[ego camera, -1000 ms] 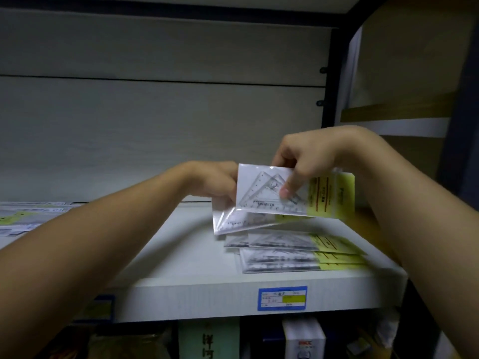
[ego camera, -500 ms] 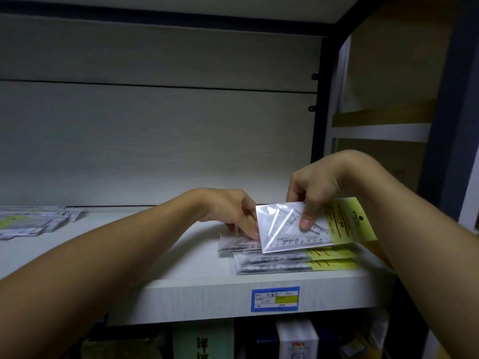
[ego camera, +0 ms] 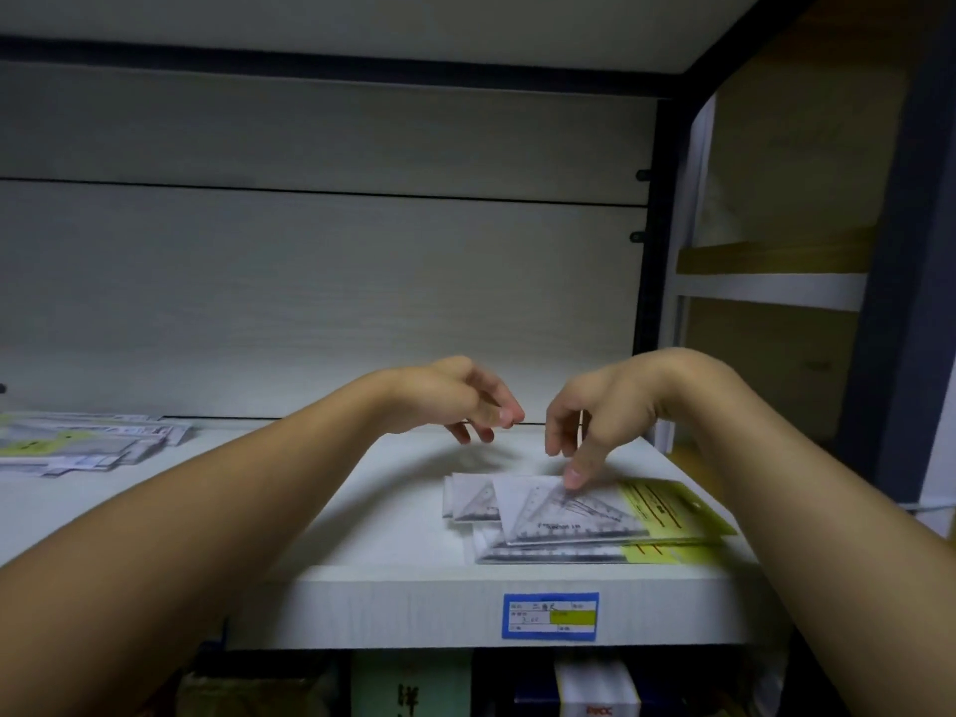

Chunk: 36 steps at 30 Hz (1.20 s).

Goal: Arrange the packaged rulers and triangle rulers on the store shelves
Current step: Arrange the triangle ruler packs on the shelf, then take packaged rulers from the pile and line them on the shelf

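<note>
While the right hand (ego camera: 602,411) hangs over the right end of the white shelf (ego camera: 393,525), its fingers point downward, loosely spread, and one fingertip touches the top packaged triangle ruler (ego camera: 564,509) without any curl round it. That pack lies flat on a small pile of packaged triangle rulers (ego camera: 569,548) near the shelf's front edge (clear plastic with yellow-green header cards at the right end), its left corner overlapping another pack that sticks out to the left. The left hand (ego camera: 455,401) hovers above the shelf just left of the pile, fingers loosely bent and slightly blurred, holding nothing. A blue-bordered price label (ego camera: 549,615) sits on the shelf's front face below the pile. Well apart, at the far left of the same shelf, lies a second spread of packaged rulers (ego camera: 77,447)
</note>
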### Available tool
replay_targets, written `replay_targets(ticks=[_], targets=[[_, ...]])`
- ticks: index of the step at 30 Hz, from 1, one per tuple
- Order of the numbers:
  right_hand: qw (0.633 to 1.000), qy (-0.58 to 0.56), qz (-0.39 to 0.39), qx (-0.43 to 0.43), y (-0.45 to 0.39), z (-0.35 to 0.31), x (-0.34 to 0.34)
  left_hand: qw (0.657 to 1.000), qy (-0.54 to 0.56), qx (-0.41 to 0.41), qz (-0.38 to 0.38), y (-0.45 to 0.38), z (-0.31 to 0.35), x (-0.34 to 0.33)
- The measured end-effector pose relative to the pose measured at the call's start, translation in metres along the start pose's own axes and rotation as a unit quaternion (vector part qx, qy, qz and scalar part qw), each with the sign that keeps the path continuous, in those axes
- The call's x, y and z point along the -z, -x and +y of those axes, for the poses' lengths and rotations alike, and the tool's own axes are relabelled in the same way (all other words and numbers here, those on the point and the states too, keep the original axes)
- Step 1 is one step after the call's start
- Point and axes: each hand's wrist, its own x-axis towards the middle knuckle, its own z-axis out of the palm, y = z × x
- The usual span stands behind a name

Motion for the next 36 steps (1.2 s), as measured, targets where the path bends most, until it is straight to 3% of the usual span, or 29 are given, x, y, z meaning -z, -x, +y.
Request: replay_targets(ticks=[10,22,36], targets=[[0.986,0.01,0.156,0.059,-0.028,-0.06,0.006,0.998,-0.044,0.014,0.047,0.042,-0.026,0.028],[0.955,-0.039,0.292,0.032,-0.081,-0.175,-0.006,0.993,-0.102,-0.016,0.064,0.111,-0.098,0.105],[0.951,-0.06,0.304,0.019,-0.118,-0.238,-0.014,0.99,-0.115,-0.027,0.082,0.153,-0.149,0.158]])
